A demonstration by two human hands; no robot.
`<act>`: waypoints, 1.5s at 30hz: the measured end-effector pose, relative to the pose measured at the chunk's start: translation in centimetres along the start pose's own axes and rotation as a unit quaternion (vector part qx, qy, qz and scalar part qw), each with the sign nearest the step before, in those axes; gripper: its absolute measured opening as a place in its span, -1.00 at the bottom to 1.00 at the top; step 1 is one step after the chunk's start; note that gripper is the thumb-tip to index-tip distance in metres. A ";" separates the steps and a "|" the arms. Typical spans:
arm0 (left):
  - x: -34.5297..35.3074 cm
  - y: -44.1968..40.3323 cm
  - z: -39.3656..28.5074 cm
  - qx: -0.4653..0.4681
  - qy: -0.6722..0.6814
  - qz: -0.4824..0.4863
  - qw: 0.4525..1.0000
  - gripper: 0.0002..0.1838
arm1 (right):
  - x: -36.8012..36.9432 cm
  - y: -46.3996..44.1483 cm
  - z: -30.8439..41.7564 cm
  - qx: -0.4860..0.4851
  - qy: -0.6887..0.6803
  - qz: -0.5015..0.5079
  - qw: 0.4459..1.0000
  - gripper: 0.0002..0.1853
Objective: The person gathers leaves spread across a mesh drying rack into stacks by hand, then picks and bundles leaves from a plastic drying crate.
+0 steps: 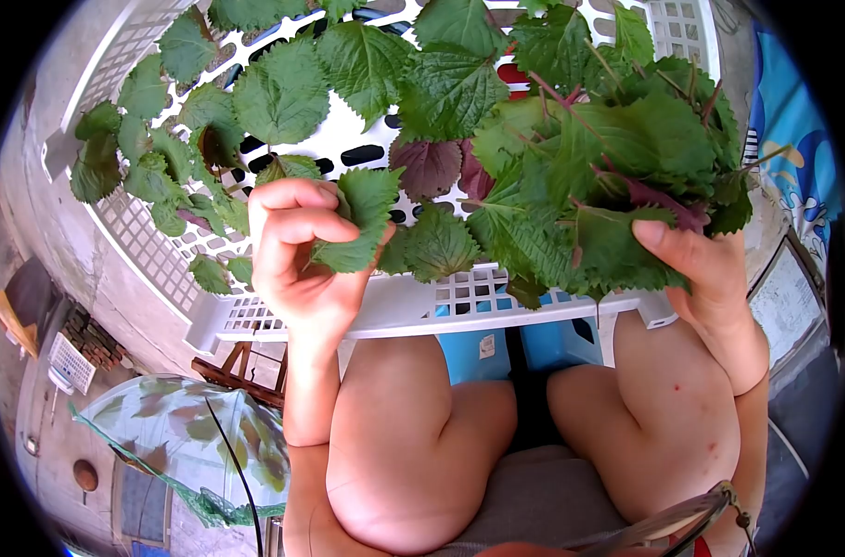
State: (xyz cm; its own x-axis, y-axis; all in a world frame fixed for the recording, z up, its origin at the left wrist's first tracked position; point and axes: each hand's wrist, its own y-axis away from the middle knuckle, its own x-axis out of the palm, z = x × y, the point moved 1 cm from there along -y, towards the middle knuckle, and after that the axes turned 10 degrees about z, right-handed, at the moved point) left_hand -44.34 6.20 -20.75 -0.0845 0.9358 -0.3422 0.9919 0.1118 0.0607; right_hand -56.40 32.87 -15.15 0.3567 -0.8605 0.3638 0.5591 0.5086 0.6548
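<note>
My left hand [302,241] pinches a single green perilla leaf [365,218] between thumb and fingers, above the near edge of a white plastic basket [385,311]. On the right, my right hand [696,265] grips a thick bunch of perilla leaves [617,148], its thumb pressed on the front leaf. Reddish stems and some purple undersides show in the bunch; the other fingers are hidden behind it. Loose green leaves [278,93] lie spread over the slotted basket floor. One purple leaf [425,167] rests near the middle, between my hands.
The basket stands just beyond my knees, with light blue plastic [478,353] under its near edge. A clear bag of leaves [199,427] with green trim lies at lower left. Blue patterned cloth [793,139] hangs at right. Glasses [701,520] intrude at the bottom.
</note>
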 end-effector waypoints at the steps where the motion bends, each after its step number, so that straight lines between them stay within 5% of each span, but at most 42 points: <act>1: 0.0 0.1 0.0 -0.058 0.096 -0.014 0.994 -0.59 | 0.0 0.0 0.1 0.000 0.000 0.000 1.000 -0.51; 6: -0.7 0.0 0.2 -0.083 0.280 0.024 0.956 -0.61 | 0.0 0.1 0.2 0.012 0.002 -0.011 1.000 -0.53; 10: 0.0 0.0 0.5 -0.115 0.238 -0.062 0.962 -0.66 | 0.0 0.0 0.0 -0.005 0.007 -0.007 1.000 -0.53; 20: -0.1 0.5 -0.1 -0.227 0.224 -0.073 0.945 -0.77 | -0.1 0.1 0.2 0.008 0.012 -0.001 1.000 -0.52; 22: -0.1 0.5 -0.3 -0.084 0.095 -0.069 0.989 -0.79 | 0.0 0.1 0.2 0.009 0.008 -0.001 1.000 -0.52; 23: -0.3 0.5 -0.4 -0.084 0.094 -0.070 0.990 -0.79 | 0.0 0.1 0.2 0.006 0.006 0.000 1.000 -0.52; 26: -0.8 0.5 -1.0 0.110 -0.114 -0.096 0.983 -0.79 | 0.0 0.1 0.0 0.005 -0.007 0.000 1.000 -0.53; 31: -0.7 0.0 -2.7 0.196 -0.182 -0.058 0.962 -0.79 | 0.0 -0.1 -0.1 0.020 0.011 -0.013 1.000 -0.56; 35: -0.2 -0.8 -4.8 0.107 0.196 0.152 0.963 -0.89 | 0.1 -0.5 -0.6 -0.045 0.039 0.023 0.998 -0.60; 39: 2.3 -2.1 -6.3 0.061 0.202 0.208 0.955 -0.84 | 1.0 -0.8 -0.8 -0.105 0.082 0.107 0.985 -0.50; 45: 3.7 -2.0 -6.1 -0.010 0.145 0.112 0.983 -0.76 | 1.4 -0.7 -1.0 -0.099 0.064 0.145 0.982 -0.38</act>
State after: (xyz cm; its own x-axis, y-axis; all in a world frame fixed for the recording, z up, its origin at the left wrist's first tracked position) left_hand -47.21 11.51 -16.46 0.1095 0.9933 -0.0373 0.9868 -0.1042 0.1237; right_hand -55.49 31.35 -15.75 0.6069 -0.6743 0.4208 0.5497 0.7385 0.3906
